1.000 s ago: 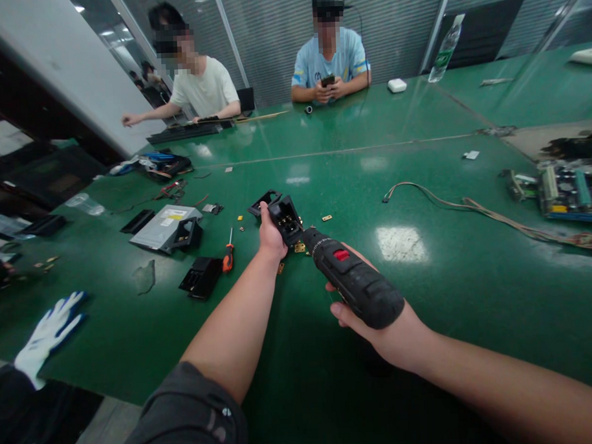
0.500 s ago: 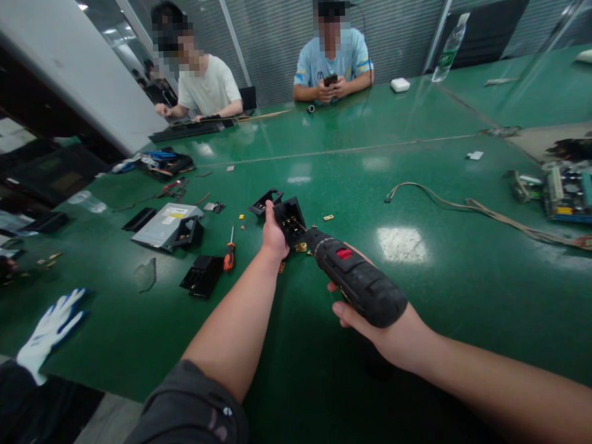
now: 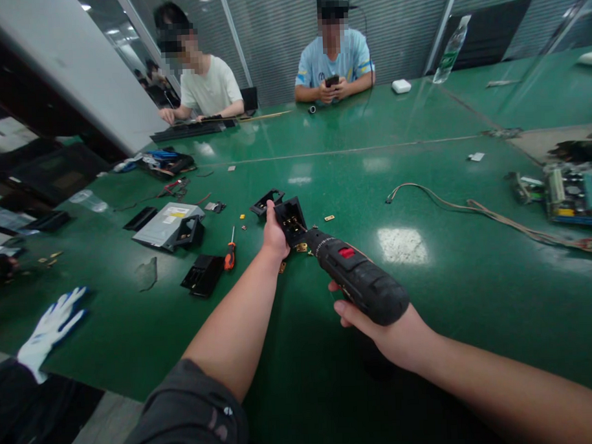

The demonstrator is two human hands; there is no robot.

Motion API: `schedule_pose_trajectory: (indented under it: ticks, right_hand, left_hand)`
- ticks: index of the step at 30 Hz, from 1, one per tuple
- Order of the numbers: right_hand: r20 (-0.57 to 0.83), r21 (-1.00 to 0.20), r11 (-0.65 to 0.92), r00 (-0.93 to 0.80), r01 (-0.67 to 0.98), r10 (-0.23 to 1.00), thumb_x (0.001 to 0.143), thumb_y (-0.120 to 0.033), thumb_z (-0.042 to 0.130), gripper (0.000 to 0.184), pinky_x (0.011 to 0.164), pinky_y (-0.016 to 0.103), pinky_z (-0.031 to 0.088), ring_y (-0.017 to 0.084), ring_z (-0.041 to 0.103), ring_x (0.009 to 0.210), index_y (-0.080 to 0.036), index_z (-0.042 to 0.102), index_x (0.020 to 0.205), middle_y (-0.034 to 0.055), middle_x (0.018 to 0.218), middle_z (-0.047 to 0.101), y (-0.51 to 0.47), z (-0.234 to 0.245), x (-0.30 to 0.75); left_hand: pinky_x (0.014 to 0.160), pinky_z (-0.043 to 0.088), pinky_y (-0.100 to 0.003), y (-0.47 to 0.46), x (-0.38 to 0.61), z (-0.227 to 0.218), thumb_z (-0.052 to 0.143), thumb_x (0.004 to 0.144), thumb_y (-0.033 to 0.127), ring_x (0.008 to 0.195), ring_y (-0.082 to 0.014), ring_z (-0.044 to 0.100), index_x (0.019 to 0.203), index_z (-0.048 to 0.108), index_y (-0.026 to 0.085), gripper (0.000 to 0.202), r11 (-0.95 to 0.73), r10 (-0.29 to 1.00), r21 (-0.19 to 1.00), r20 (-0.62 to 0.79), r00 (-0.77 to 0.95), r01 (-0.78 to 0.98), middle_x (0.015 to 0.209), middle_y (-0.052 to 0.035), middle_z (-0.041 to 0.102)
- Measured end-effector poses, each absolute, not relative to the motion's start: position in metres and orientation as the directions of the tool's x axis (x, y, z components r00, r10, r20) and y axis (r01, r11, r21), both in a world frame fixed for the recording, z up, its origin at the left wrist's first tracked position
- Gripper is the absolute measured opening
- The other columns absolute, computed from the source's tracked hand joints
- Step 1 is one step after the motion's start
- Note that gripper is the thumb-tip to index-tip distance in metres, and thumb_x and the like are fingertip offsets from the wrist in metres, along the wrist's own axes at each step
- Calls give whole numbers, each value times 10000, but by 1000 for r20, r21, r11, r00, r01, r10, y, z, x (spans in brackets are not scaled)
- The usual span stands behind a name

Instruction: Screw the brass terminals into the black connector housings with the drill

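My left hand (image 3: pixel 274 234) is shut around a black plastic housing (image 3: pixel 291 221), holding it up with its open side showing small metal contacts. My right hand (image 3: pixel 372 326) grips a black and red cordless drill (image 3: pixel 359 278) by its body. The drill's nose sits right against the housing, and the contact point is partly hidden. Below them lie a small brass hinge plate (image 3: pixel 301 247) and a loose brass piece (image 3: pixel 329 217). Just behind my left hand is a black plastic frame (image 3: pixel 265 202).
On the green workbench (image 3: pixel 420 159) lie an orange-handled screwdriver (image 3: pixel 230 251), a grey optical drive (image 3: pixel 167 226), a black plastic part (image 3: pixel 203 275), a cable (image 3: pixel 470 206) and a circuit board (image 3: pixel 574 196). A white-and-blue gloved hand (image 3: pixel 51 324) rests at lower left. Two seated people face me across the bench.
My head view has turned slightly, shifting the scene. The drill stays against the housing in both hands. The seated person at left has drawn one hand back toward the keyboard.
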State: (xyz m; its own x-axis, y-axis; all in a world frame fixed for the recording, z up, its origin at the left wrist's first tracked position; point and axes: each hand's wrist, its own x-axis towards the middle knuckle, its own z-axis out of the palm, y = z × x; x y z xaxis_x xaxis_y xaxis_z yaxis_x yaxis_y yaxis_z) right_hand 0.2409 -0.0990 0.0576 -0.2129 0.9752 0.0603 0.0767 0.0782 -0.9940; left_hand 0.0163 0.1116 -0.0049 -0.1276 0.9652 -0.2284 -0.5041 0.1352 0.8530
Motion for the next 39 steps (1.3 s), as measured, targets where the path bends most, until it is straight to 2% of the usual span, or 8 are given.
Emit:
schedule_pose_trajectory:
  ticks: [5,10,22,26,30,33,36,39]
  right_hand:
    - [14,-999,25,-250,39,968,954,-409,827,806,823,497,710,315,853,999,-245,562,1698,123,1244,858,-98,58,243]
    - [-11,-999,-3,-239,36,971,941,-422,840,750,735,462,674,279,813,873,-253,599,1630,108,1197,851,-97,55,243]
    - [-1,-999,8,-241,36,971,938,-423,844,711,748,468,670,289,812,872,-276,625,1598,94,1160,846,-97,57,243]
    - [-22,-999,-12,-255,40,967,937,-437,836,780,708,435,653,252,778,803,-272,578,1654,90,1172,840,-97,58,244]
    - [-18,-999,-7,-270,41,963,943,-444,843,884,681,423,644,218,743,739,-253,510,1739,93,1190,832,-95,56,245]
    - [-52,-998,-57,-274,-9,960,936,-443,868,893,678,424,665,192,725,696,-249,516,1734,73,1171,819,-94,55,246]
    - [-97,-988,-126,-276,-92,956,917,-422,921,831,665,407,681,177,736,684,-262,576,1656,55,1165,818,-92,53,246]
    - [-98,-971,-155,-284,-185,954,927,-417,950,586,652,389,673,167,751,660,-270,710,1441,51,1154,834,-90,51,246]
  left_hand:
    - [886,735,-444,111,15,-4,527,1088,954,969,-325,889,1217,868,198,840,127,970,851,-213,-115,-510,924,-117,864]
    - [841,723,-447,110,14,-1,582,1012,1028,937,-339,888,1285,865,181,934,149,970,849,-224,-90,-508,904,-126,857]
    - [804,718,-416,111,15,-1,546,1050,1002,929,-320,896,1228,872,183,899,122,981,866,-178,-72,-485,956,-135,877]
    - [765,710,-408,109,15,2,549,1041,1014,904,-313,892,1239,871,177,918,117,981,873,-177,-82,-474,979,-138,886]
    - [800,720,-420,109,16,3,555,1043,1008,964,-326,901,1271,871,187,909,101,981,881,-164,-99,-462,1008,-145,896]
    - [854,725,-419,109,16,3,582,1063,959,1020,-324,904,1263,871,189,846,74,984,873,-142,-107,-481,1057,-145,906]
    - [923,719,-422,109,15,3,623,1062,906,1091,-323,900,1278,867,192,784,46,985,855,-126,-120,-516,1108,-139,911]
    - [951,707,-409,108,13,3,667,1050,839,1136,-314,893,1266,864,198,705,18,988,841,-100,-122,-541,1137,-129,915]
